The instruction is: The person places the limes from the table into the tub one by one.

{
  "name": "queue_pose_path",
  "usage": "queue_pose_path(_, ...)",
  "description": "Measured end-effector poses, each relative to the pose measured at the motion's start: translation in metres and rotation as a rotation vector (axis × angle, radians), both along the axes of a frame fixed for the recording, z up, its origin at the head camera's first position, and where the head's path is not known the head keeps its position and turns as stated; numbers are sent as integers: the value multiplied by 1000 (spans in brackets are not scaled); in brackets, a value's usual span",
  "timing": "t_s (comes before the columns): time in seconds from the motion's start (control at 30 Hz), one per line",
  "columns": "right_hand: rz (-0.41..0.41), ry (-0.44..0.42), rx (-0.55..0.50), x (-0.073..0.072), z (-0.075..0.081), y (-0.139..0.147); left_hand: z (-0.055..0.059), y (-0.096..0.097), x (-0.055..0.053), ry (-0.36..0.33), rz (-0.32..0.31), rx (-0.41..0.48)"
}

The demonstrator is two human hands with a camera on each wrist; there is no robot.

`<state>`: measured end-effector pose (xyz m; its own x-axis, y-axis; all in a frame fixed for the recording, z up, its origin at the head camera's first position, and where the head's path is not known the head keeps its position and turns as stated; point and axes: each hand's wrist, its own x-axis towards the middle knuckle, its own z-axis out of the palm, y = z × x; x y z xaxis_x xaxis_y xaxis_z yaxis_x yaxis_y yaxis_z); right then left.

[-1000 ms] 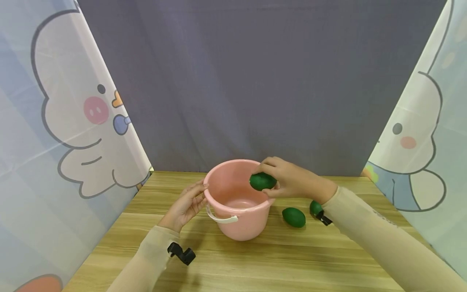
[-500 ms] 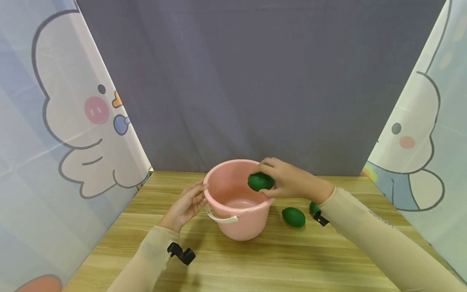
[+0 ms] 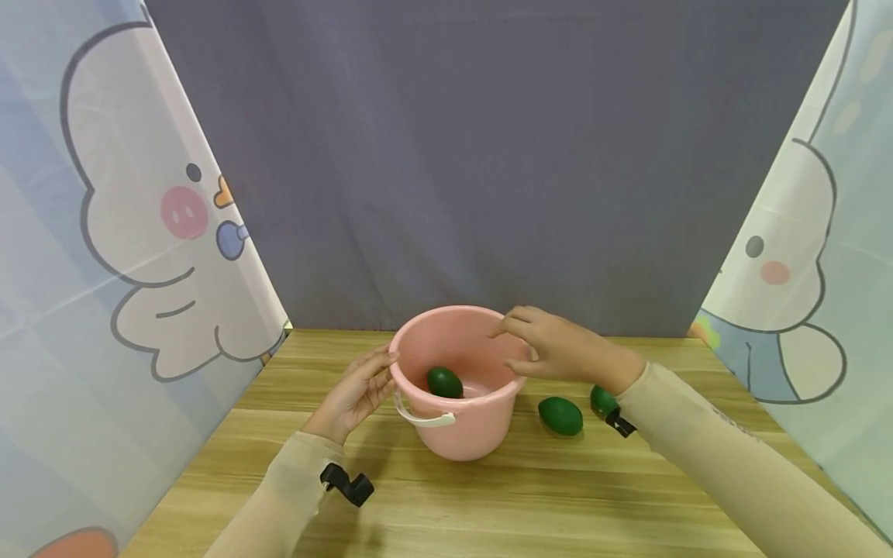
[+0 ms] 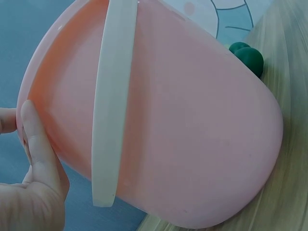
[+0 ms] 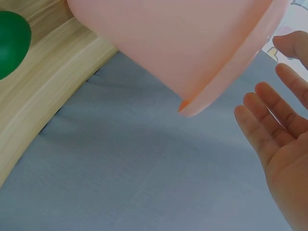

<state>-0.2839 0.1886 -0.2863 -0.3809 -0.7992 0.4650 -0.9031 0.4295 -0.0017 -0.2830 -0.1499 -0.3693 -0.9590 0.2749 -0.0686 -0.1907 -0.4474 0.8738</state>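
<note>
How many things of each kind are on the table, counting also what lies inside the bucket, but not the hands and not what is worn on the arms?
Bucket: 1
Green fruits: 3 (1 inside)
Total: 4

Pink bucket (image 3: 463,434): way in from above, R hand (image 3: 551,345) over R rim part-blocking. L rim taken by L hand (image 3: 356,395); white handle (image 3: 422,419) juts nr-L. Inside: green fruit (image 3: 445,383) nr-L, free flr to its R. Narrow gap bucket–2nd fruit (image 3: 560,416); 3rd fruit (image 3: 603,401) tight beside, R sleeve (image 3: 698,442) above. Grey curtain (image 3: 488,155) bars far side. Passable: wood tabletop (image 3: 488,511) in front.
</note>
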Motion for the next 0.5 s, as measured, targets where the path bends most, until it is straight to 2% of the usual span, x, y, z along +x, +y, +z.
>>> queue_pose_path(0.5, 5, 18, -19, 0, -4, 11, -2, 2, -1, -15, 21, -10)
